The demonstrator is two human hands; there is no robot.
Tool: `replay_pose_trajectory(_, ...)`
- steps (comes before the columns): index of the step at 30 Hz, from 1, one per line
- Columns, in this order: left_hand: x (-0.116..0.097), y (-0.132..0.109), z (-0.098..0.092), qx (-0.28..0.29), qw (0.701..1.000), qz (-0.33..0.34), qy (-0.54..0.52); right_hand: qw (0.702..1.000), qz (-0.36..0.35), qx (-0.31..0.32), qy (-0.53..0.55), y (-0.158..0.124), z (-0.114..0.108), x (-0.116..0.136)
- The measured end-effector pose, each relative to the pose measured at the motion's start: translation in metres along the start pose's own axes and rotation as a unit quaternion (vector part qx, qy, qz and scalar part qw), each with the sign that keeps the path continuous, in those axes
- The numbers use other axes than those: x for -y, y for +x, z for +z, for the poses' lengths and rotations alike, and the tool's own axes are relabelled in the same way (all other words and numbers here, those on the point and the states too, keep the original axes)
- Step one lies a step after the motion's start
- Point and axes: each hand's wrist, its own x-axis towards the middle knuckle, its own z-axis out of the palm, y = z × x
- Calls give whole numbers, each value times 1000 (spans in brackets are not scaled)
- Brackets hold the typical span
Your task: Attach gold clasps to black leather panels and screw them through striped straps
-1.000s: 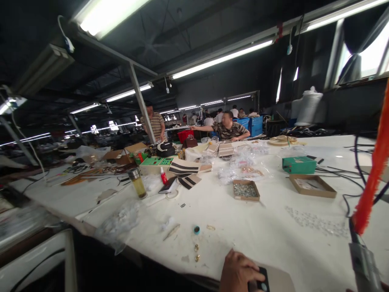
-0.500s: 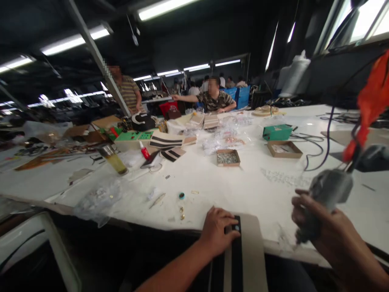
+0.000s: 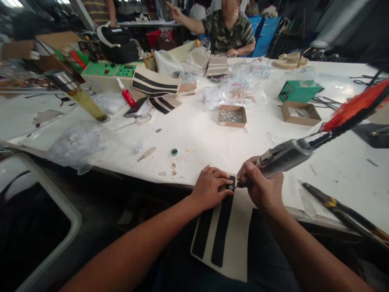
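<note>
A beige panel with black stripes (image 3: 240, 227) hangs over the table's front edge toward my lap. My left hand (image 3: 209, 188) holds its upper end against the edge, thumb and fingers either side of a small round metal disc (image 3: 231, 187) on a black stripe. Gripped in my right hand (image 3: 261, 184) is a grey electric screwdriver (image 3: 285, 158), tilted, its tip pointing left close beside the disc. I cannot tell whether the tip touches the panel. Red material (image 3: 355, 105) and a dark cord trail from the tool's back end.
Pliers (image 3: 337, 207) lie at the right edge. A cardboard box of small metal parts (image 3: 232, 116), another small box (image 3: 299, 113) and a green box (image 3: 299, 91) stand beyond. Leftward are a bottle (image 3: 85, 99), red glue bottle (image 3: 127, 94) and plastic bag (image 3: 79, 146). A person (image 3: 231, 32) sits opposite.
My right hand has brought the screwdriver leftward and down to the disc, turning it from upright to slanted. The view has tipped downward; my left hand stays on the panel.
</note>
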Motion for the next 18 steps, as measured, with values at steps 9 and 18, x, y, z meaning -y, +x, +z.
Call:
replay_pose_trajectory(9,5,-1,2,-1,1000,7,-4,998,-4,17,-56,4,2,-15)
replay_pose_trajectory(18,6,0,0,10,1000,6,-8,998,-26,51,-41,5,1,-18)
